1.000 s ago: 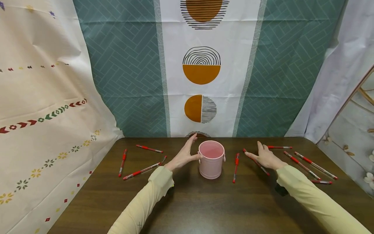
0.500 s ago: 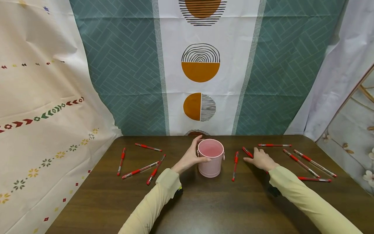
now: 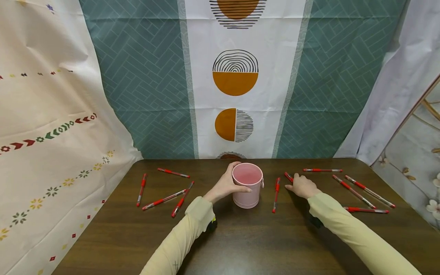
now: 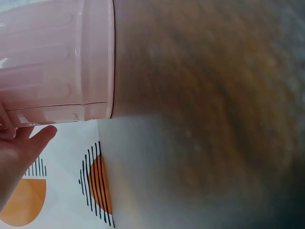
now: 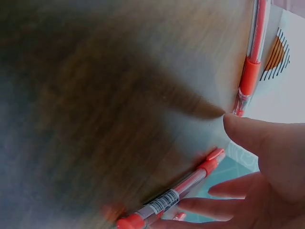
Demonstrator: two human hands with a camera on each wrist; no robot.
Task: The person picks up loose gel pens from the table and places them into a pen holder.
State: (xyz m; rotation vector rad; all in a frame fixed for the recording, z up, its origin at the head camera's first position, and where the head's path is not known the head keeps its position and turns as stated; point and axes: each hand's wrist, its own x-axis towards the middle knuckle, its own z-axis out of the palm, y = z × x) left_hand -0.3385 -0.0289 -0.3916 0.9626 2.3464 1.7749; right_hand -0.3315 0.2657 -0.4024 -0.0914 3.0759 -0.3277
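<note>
A pink bucket [image 3: 246, 196] with small side handles stands upright on the brown table. My left hand [image 3: 225, 186] grips its left side, thumb across the front and fingers behind. In the left wrist view the bucket [image 4: 52, 62] fills the upper left, with part of the hand [image 4: 16, 155] below it. Right of the bucket, my right hand [image 3: 303, 186] is low over a red pen [image 3: 288, 176], partly hidden beneath it. The right wrist view has that pen [image 5: 188, 182] lying by the fingertips, thumb apart from it. Another red pen [image 3: 276, 194] lies between bucket and right hand.
Several red pens lie at the left, among them one pen [image 3: 165, 199] near a crossing pair. More pens lie at the right, including a pen [image 3: 323, 170] near the back edge. A patterned curtain [image 3: 237, 126] hangs behind the table [image 3: 233, 244].
My left hand has moved right and closed round the bucket, its thumb now across the front. My right hand has moved left and lower, over the pen.
</note>
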